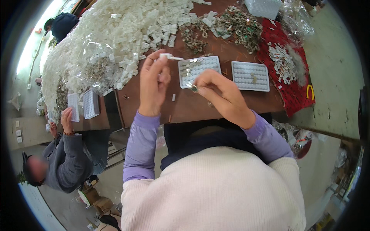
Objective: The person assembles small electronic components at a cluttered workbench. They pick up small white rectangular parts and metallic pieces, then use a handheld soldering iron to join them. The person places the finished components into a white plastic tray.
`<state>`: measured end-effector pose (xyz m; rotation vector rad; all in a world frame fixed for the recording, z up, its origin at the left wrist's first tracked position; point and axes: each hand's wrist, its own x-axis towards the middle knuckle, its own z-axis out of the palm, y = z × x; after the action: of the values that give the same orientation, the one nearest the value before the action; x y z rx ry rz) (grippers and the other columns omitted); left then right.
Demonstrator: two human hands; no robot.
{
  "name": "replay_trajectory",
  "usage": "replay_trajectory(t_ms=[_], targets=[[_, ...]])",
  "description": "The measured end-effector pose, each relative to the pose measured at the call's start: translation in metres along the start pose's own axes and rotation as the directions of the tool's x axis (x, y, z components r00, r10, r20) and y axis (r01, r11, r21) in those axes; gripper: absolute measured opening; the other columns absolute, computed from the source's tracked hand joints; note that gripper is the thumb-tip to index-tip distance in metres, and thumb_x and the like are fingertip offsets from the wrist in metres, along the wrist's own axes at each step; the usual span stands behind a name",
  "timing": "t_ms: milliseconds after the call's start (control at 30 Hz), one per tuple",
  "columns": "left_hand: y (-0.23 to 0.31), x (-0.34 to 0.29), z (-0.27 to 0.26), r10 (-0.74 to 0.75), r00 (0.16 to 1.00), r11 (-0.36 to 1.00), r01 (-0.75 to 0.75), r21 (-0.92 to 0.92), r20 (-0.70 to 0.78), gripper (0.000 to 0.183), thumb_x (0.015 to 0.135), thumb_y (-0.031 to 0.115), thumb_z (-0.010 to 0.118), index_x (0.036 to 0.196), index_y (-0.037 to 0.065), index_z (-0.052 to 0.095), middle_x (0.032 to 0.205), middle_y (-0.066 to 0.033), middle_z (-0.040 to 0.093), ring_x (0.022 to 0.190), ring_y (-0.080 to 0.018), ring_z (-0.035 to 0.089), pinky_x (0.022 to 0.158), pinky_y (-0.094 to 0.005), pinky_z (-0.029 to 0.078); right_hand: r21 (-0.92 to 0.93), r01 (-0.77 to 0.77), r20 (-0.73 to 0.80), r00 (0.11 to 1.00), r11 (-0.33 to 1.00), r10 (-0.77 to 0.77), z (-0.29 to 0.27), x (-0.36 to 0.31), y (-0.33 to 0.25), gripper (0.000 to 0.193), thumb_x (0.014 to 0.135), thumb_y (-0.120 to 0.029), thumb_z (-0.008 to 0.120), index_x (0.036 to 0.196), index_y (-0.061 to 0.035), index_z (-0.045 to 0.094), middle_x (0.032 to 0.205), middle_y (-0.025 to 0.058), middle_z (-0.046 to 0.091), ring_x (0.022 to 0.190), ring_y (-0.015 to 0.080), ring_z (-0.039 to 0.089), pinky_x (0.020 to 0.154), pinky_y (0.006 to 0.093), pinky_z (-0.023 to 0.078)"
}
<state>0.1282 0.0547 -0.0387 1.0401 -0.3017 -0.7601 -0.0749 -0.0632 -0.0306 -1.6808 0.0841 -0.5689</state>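
My left hand (153, 82) is raised over the brown table (192, 106) and pinches a small white plastic piece (170, 57) between thumb and fingertips. My right hand (221, 94) holds a small metal part (194, 89) at the lower edge of a white grid tray (210, 63), whose left cells hold several metal parts. A second white grid tray (250, 76) lies to the right with a few parts in it.
A huge heap of white plastic pieces (127, 30) covers the table's left and far side. Piles of metal parts (237, 25) lie at the back. A red cloth (293, 92) with white bits is at right. A co-worker (67, 154) sits at left with trays.
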Motion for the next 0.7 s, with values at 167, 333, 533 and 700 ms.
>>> replay_trajectory(t_ms=[167,333,533,700], targets=[[-0.015,-0.051,0.037,-0.11,0.982,0.992,0.1,0.072,0.154,0.037,0.108,0.018,0.067,0.141,0.002,0.069,0.082,0.0057,0.061,0.062,-0.0005,0.047,0.05,-0.0181,0.029,-0.042,0.157,-0.189,0.969,0.987,-0.162,0.003,0.014,0.001,0.006,0.102,0.001,0.067,0.105,-0.0005,0.061,0.104,0.0091,0.064,0.094,0.018,0.061,0.084,0.0315,0.051],[-0.023,-0.069,0.041,-0.176,0.975,0.952,0.134,0.275,0.133,0.032,0.106,0.021,0.074,0.134,0.004,0.075,0.087,0.0051,0.066,0.068,-0.0011,0.053,0.053,-0.0189,0.032,0.037,0.021,-0.238,0.971,0.999,-0.011,-0.014,-0.007,-0.004,0.004,0.104,0.0,0.065,0.105,-0.0002,0.062,0.103,0.0068,0.066,0.091,0.0131,0.061,0.082,0.0292,0.052],[-0.035,-0.064,0.042,-0.1,0.983,0.965,0.058,0.256,0.154,0.023,0.103,0.015,0.077,0.123,0.004,0.076,0.094,0.0034,0.069,0.069,-0.0022,0.053,0.058,-0.0184,0.036,0.032,-0.072,-0.245,0.966,0.997,0.078,-0.022,-0.028,-0.006,0.003,0.109,-0.004,0.062,0.106,-0.002,0.061,0.112,0.0045,0.064,0.097,0.0076,0.06,0.084,0.0243,0.05],[-0.043,-0.068,0.044,0.045,0.978,0.924,-0.118,0.363,0.202,0.018,0.099,0.009,0.08,0.116,0.005,0.074,0.092,0.0045,0.065,0.07,-0.0021,0.051,0.061,-0.0181,0.039,-0.043,-0.195,-0.214,0.96,0.98,0.182,-0.02,-0.033,-0.005,0.004,0.107,-0.001,0.062,0.103,-0.0017,0.059,0.095,0.0005,0.059,0.092,0.0066,0.059,0.081,0.0254,0.048]])
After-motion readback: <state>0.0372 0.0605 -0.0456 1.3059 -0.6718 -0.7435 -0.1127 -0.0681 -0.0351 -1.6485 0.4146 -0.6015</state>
